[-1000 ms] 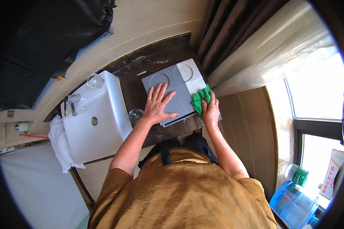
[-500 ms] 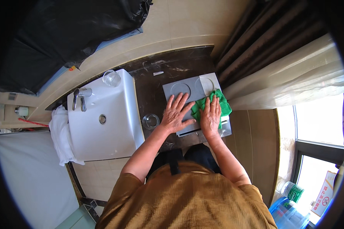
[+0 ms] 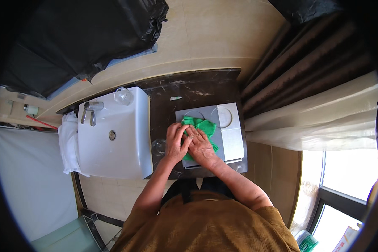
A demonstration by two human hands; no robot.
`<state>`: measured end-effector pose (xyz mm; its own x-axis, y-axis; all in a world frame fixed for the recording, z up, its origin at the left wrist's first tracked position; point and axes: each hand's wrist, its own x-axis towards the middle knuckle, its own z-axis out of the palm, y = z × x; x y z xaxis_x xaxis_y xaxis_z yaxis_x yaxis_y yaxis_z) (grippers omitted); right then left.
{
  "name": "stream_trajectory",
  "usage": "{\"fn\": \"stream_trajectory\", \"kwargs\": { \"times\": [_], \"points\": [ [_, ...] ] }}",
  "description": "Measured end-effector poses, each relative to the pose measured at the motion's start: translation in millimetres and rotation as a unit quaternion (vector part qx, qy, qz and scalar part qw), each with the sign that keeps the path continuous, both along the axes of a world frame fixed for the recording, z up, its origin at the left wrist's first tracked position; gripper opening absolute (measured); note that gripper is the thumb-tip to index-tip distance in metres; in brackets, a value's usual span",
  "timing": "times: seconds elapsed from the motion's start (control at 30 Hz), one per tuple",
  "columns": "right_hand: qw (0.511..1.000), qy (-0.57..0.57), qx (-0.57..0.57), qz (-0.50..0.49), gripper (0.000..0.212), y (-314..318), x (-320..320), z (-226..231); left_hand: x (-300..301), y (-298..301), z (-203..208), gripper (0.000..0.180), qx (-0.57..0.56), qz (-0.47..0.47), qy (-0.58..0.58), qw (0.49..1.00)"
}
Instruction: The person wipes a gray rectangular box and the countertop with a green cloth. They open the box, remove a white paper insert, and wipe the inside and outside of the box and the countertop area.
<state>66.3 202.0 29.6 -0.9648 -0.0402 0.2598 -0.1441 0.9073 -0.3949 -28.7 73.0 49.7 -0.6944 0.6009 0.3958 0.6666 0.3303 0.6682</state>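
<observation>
A flat grey-and-white box (image 3: 234,140) with two round outlines on its top lies on the dark marble counter. On its grey half is a bunched green cloth (image 3: 203,124). My right hand (image 3: 202,149) presses down on the cloth, fingers reaching up and left. Close against it, my left hand (image 3: 176,142) has bent fingers at the cloth's left edge. The fingers of both hands meet and partly overlap, so some fingertips are hidden. Just left of my left hand stands a clear glass (image 3: 158,147).
A white sink (image 3: 130,138) with a chrome tap (image 3: 89,112) is on the left, another clear glass (image 3: 124,96) on its back corner. White towels (image 3: 69,145) hang over its left side. A small tube (image 3: 176,98) lies behind the box. Curtains (image 3: 311,113) hang at right.
The green cloth and my right hand have moved left from the white half to the grey half. My left hand has gone from lying spread on the box to the cloth.
</observation>
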Motion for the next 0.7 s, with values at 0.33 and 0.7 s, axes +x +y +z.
{"fn": "stream_trajectory", "kwargs": {
  "times": [0.33, 0.7],
  "points": [
    [0.995, 0.021, 0.015, 0.100, 0.047, 27.8, -34.5, 2.7, -12.7, 5.1, 4.2, 0.030, -0.013, 0.102, -0.056, 0.993],
    [0.999, -0.029, -0.013, 0.023, 0.046, 70.9, -10.6, 32.1, -66.3, 13.0, -6.9, 0.028, 0.011, 0.060, -0.141, 0.988]
  ]
}}
